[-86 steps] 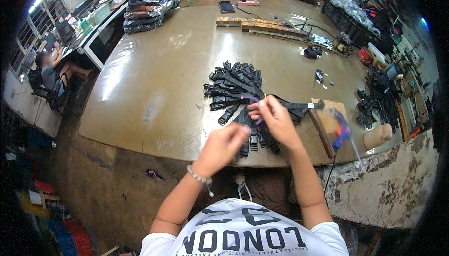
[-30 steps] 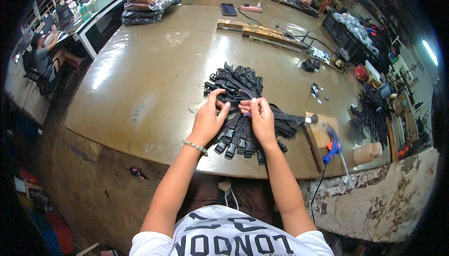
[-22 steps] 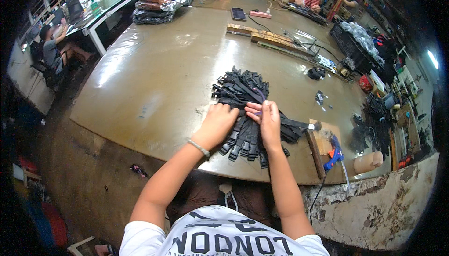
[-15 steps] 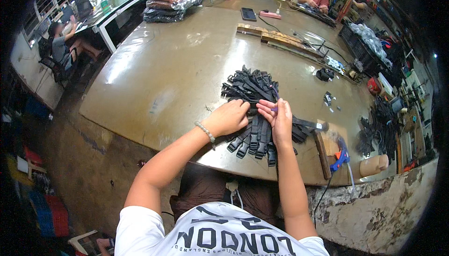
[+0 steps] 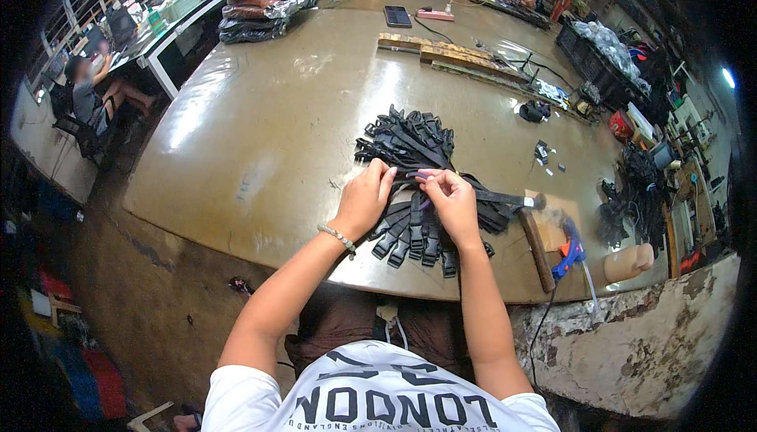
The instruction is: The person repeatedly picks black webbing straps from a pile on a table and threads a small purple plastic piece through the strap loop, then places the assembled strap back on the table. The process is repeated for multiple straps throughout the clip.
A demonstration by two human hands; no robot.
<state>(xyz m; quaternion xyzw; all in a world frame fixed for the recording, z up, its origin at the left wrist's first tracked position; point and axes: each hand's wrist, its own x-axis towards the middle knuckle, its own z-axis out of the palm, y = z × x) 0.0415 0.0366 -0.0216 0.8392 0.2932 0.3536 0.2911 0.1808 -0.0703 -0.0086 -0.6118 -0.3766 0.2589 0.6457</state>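
Fingers (image 5: pixel 377 175) at straps (image 5: pixel 410 140), wide tabletop (image 5: pixel 292 116), edge (image 5: pixel 386 291) nearby

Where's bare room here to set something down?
Widest: the table left of the black straps, in front of the wrapped stack; another patch lies between them and the wooden strips. Crowded: around the left hand and right hand, and by the hammer and glue gun.

Bold dark characters (image 5: pixel 386 409) are spreading in rows across the front of the worker's white shirt (image 5: pixel 315 369), a much finer line is running alongside, and the small white patch (image 5: pixel 529 202) near the hammer (image 5: pixel 538 252) is proving unreadable from here.
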